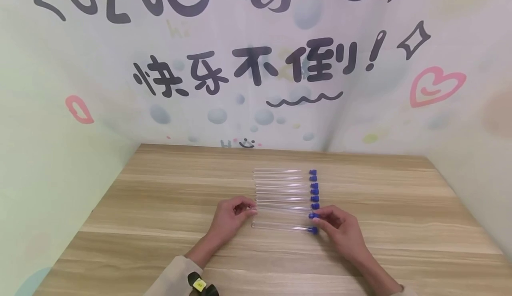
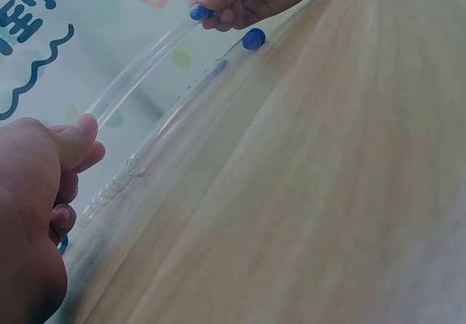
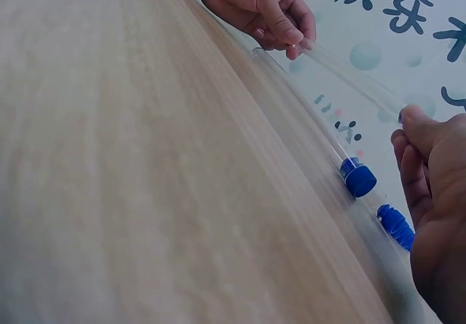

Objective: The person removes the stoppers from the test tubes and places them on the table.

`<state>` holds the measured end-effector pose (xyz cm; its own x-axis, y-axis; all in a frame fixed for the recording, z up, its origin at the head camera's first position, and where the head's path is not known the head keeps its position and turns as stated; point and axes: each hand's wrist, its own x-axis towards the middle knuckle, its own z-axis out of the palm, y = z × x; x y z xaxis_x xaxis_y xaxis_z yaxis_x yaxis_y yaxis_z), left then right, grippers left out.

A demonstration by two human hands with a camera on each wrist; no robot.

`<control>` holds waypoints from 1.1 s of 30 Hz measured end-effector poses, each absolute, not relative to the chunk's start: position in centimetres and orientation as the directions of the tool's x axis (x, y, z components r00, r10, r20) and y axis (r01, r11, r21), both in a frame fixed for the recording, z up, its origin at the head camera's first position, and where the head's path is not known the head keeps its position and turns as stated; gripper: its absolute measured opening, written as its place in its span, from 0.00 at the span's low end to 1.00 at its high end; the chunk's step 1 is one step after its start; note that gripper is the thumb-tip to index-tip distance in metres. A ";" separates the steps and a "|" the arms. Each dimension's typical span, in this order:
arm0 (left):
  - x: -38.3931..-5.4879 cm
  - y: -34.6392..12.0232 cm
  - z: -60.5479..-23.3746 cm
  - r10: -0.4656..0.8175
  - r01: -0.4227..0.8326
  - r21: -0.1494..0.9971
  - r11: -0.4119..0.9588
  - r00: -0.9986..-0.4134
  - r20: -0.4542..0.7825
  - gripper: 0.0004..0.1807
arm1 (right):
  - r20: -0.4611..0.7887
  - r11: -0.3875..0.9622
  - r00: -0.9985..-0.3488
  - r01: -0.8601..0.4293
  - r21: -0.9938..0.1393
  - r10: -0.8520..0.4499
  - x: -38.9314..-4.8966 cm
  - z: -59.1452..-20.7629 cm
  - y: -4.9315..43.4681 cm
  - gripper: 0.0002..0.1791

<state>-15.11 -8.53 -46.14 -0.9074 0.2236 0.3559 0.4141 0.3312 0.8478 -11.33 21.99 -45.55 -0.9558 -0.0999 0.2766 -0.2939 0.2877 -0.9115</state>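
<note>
Between my two hands is a clear test tube (image 2: 142, 76), raised over the wooden table. My left hand (image 1: 230, 220) pinches its rounded end between thumb and fingers. At the other end, my right hand (image 1: 345, 233) pinches a blue cap (image 2: 200, 12) at the tube's mouth. A second test tube (image 3: 302, 109), with its blue cap (image 3: 358, 178) fitted, lies on the table on the near side of the held one. In the right wrist view the fingers and thumb hide most of the held cap.
Beyond my hands, several uncapped test tubes (image 1: 282, 192) lie side by side on the table (image 1: 168, 189). A column of loose blue caps (image 1: 314, 191) lines up by their right ends. A printed white cloth backdrop (image 1: 248, 109) rises behind the table.
</note>
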 end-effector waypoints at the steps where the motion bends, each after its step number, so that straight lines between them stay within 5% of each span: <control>1: -15.1 -8.5 -46.1 0.222 0.410 0.850 0.330 -0.909 0.352 0.07 | 0.268 0.281 -0.958 -0.287 -0.916 -0.103 -11.4 -45.7 22.1 0.10; 33: -15.1 -8.5 -46.0 0.151 0.323 0.872 0.369 -0.946 0.287 0.06 | 0.289 0.414 -0.955 -0.292 -0.862 -0.071 -12.1 -46.0 23.1 0.09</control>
<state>-15.13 -8.46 -46.03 -0.9461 0.1510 0.2865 0.3228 0.3685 0.8718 -12.07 23.15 -45.97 -0.9546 -0.0707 0.2893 -0.2920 0.4137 -0.8623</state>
